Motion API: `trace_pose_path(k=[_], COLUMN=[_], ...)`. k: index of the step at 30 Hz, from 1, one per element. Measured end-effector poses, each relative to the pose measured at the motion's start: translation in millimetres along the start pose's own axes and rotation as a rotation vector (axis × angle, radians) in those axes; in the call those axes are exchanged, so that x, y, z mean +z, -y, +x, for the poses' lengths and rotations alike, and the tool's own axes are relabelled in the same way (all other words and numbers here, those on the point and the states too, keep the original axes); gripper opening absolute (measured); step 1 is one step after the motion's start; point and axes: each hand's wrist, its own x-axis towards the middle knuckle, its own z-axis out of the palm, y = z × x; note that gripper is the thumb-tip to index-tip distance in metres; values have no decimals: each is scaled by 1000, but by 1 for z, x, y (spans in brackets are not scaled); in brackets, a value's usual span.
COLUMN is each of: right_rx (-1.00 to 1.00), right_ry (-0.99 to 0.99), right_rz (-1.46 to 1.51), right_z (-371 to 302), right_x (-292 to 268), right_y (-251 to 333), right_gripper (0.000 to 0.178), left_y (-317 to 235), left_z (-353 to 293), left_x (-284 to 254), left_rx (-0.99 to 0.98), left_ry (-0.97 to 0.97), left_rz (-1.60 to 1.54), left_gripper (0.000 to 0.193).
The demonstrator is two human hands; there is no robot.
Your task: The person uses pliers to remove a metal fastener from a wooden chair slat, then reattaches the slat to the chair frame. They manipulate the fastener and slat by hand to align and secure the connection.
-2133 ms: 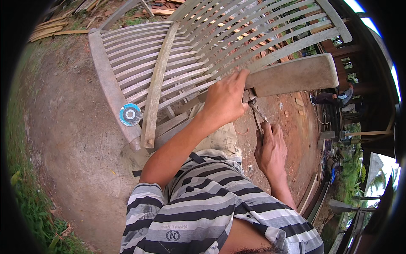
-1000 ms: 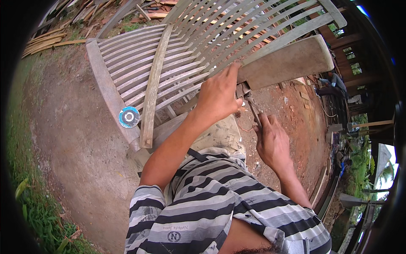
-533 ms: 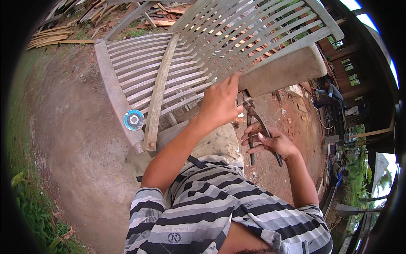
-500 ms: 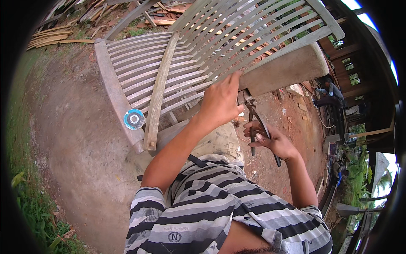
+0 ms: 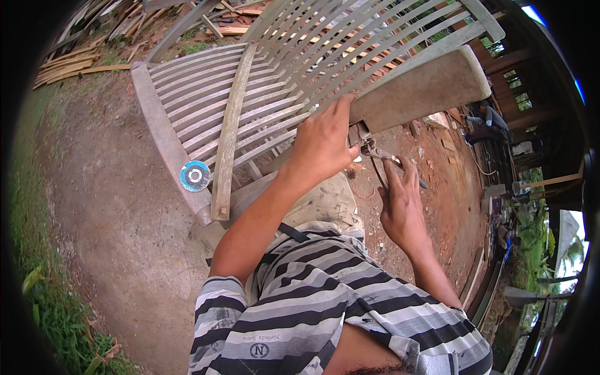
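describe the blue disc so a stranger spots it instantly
Find the big slatted wooden chair at upper centre, then follow its thick left rail down towards the lower end. There, just left of the plank crossing the slats, lies the disc: round and blue-rimmed with a pale ring near its centre, unlike the grey-brown wood around it.

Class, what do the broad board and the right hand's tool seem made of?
Broad board: wood, apparently unvarnished, from its matt brownish face and paler edge.
Pincer-like tool: probably worn metal, from its dull grey sheen and slim arms.
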Motion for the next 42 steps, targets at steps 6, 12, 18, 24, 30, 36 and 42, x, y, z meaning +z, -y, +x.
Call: trace_pose_path(k=[6, 12, 18, 24, 30, 36, 42], right_rx=[124, 98, 102, 279, 305, 319, 168], right_ry=[104, 153, 510, 770, 940, 922, 566], right_rz=[-54, -77, 515, 1221, 1785, 1993, 811], right_z=[3, 7, 30, 31, 33, 19, 16], right_x=[-13, -22, -40, -29, 0, 26, -12], right_y=[17, 16, -18, -43, -64, -52, -17], right_gripper=[40, 22, 17, 24, 30, 19, 49], left_y=[0, -2, -2, 6, 26, 25, 30], left_z=[-1, -1, 0, 5, 24, 27, 26], left_x=[-1, -1, -4, -16, -1, -4, 3], left_rx=[4, 7, -17, 47, -115, -142, -42], left_ry=[13, 42, 64, 147, 260, 284, 194], left_rz=[-6, -13, -43, -335, -1014, -1005, -867], left_gripper=[88, 85, 81, 76, 43, 46, 49])
